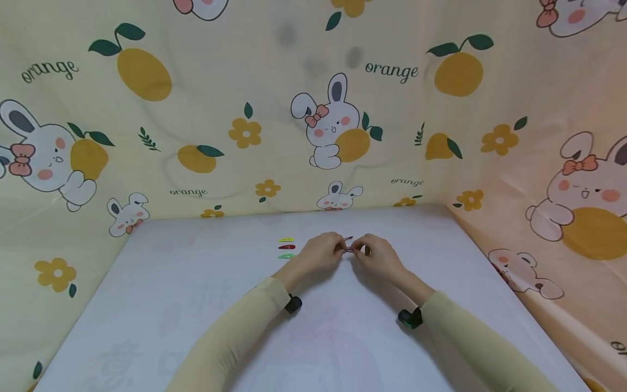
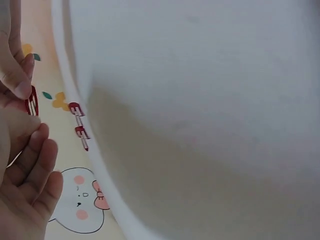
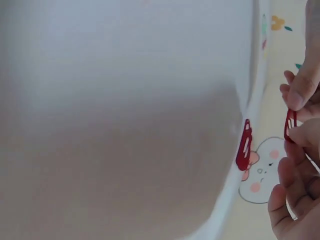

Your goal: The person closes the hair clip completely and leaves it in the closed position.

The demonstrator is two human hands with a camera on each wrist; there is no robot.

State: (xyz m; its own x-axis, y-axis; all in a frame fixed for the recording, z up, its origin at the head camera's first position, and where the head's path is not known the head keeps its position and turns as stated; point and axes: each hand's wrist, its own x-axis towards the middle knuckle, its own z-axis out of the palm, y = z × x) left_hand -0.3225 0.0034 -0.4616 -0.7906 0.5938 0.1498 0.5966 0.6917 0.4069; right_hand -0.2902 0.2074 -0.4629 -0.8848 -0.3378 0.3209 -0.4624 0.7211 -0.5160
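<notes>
Both hands are together near the far side of the table, at a small red snap hair clip. My left hand pinches one end of this hair clip, and my right hand pinches the other end. In the right wrist view the held clip shows between thumbs and fingertips, its slotted middle visible. Just behind the hands lies another red clip. Part of each clip end is hidden by fingers.
Left of the hands, a yellow clip, a red clip and a green clip lie in a column on the white table. A patterned cloth hangs behind the table and along its sides.
</notes>
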